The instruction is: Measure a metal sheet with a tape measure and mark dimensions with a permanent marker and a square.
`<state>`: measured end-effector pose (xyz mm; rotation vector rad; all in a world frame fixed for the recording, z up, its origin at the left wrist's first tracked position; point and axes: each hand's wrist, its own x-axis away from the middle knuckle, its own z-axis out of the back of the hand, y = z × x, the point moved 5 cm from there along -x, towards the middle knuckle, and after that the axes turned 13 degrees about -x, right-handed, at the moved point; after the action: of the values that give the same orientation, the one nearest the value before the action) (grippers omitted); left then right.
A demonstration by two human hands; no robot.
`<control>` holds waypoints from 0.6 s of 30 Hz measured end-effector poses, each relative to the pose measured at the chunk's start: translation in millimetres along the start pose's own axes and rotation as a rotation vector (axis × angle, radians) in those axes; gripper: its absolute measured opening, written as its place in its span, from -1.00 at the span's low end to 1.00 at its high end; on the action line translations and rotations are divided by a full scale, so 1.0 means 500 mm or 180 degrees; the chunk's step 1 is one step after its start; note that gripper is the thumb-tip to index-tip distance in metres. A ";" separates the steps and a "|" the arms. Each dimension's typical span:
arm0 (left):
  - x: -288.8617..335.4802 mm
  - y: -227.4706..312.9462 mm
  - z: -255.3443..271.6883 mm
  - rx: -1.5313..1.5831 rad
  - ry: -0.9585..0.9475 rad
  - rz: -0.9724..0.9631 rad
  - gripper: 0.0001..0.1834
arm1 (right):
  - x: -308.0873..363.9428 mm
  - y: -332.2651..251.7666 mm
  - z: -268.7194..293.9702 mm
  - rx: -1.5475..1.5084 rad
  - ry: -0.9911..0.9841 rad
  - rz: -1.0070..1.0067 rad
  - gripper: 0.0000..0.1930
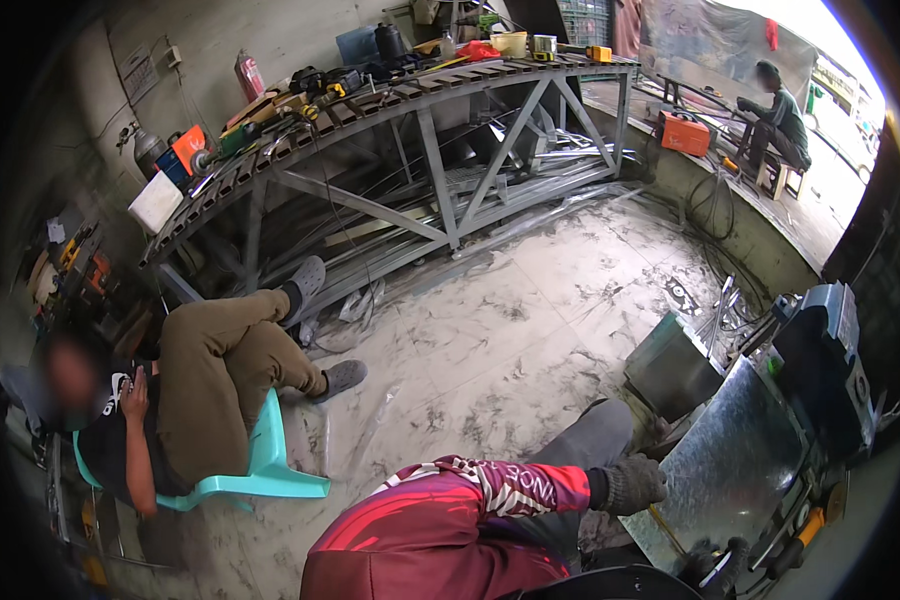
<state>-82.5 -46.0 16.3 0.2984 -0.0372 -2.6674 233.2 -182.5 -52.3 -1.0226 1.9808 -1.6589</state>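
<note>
My left hand point(630, 484), in a dark grey knit glove, is closed at the left edge of a shiny sheet of metal point(735, 465). Whatever lies inside its fingers is hidden. From below this hand a thin yellow strip point(667, 528) runs over the sheet toward my right hand. Close to the lower rim, my right hand point(732, 562), in a dark glove, is closed around a slim white pen-like stick point(715, 570). Part of that hand fades into shadow. The sheet leans at a slant beside my grey trouser leg point(590, 440).
Right of the sheet are a dark blue-grey machine or case point(825, 350), an orange-handled tool point(808, 532) and a metal box point(673, 365). A person sits on a turquoise chair point(260, 470) at left. A long metal workbench point(435, 170) bears tools. Another person point(782, 125) sits far right.
</note>
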 end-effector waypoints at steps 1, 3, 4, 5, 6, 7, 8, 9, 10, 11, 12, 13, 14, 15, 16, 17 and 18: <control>0.000 -0.003 0.004 0.0036 0.0145 -0.0044 -0.91 | 0.002 -0.003 -0.017 0.0107 -0.0038 0.0142 -0.72; -0.004 -0.014 0.007 0.0067 0.0280 -0.0061 -0.90 | 0.009 -0.010 -0.048 0.0308 -0.0100 0.0429 -0.71; -0.005 -0.021 0.005 0.0037 0.0234 -0.0124 -0.90 | 0.016 -0.012 -0.063 0.0406 -0.0125 0.0573 -0.71; -0.007 -0.027 0.000 0.0006 0.0187 -0.0192 -0.89 | 0.024 -0.014 -0.078 0.0501 -0.0146 0.0720 -0.70; -0.010 -0.035 -0.011 0.0148 0.0087 -0.0138 -0.86 | 0.032 -0.017 -0.091 0.0592 -0.0164 0.0868 -0.70; -0.013 -0.040 -0.015 0.0145 0.0076 -0.0126 -0.86 | 0.042 -0.019 -0.105 0.0680 -0.0174 0.1019 -0.69; -0.017 -0.044 -0.016 0.0286 0.0058 -0.0144 -0.86 | 0.053 -0.023 -0.119 0.0767 -0.0183 0.1173 -0.69; -0.019 -0.049 -0.015 0.0427 0.0043 -0.0164 -0.86 | 0.064 -0.027 -0.133 0.0853 -0.0190 0.1330 -0.68; -0.023 -0.053 -0.009 0.0423 0.0037 -0.0164 -0.86 | 0.074 -0.032 -0.146 0.0940 -0.0190 0.1490 -0.68; -0.027 -0.054 0.007 0.0372 0.0225 -0.0228 -0.88 | 0.085 -0.038 -0.158 0.1027 -0.0190 0.1653 -0.68; -0.032 -0.053 0.024 0.0320 0.0414 -0.0293 -0.89 | 0.096 -0.044 -0.170 0.1115 -0.0189 0.1819 -0.67; -0.035 -0.051 0.036 0.0322 0.0414 -0.0299 -0.89 | 0.108 -0.050 -0.179 0.1208 -0.0182 0.1984 -0.67; -0.037 -0.045 0.046 0.0289 0.0346 -0.0393 -0.88 | 0.120 -0.057 -0.188 0.1302 -0.0176 0.2150 -0.66; -0.038 -0.037 0.052 0.0257 0.0277 -0.0484 -0.87 | 0.133 -0.063 -0.197 0.1396 -0.0172 0.2314 -0.66; -0.040 -0.030 0.053 0.0255 0.0279 -0.0482 -0.87 | 0.142 -0.069 -0.205 0.1487 -0.0174 0.2480 -0.65; -0.040 -0.021 0.046 0.0255 0.0100 -0.0442 -0.85 | 0.153 -0.074 -0.214 0.1576 -0.0181 0.2641 -0.65; -0.037 -0.010 0.037 0.0258 -0.0085 -0.0395 -0.83 | 0.165 -0.078 -0.222 0.1664 -0.0193 0.2793 -0.65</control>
<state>-72.5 -33.7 37.8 0.2999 -0.1397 -2.7976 114.0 -166.7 26.1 0.0164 1.4688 -1.4444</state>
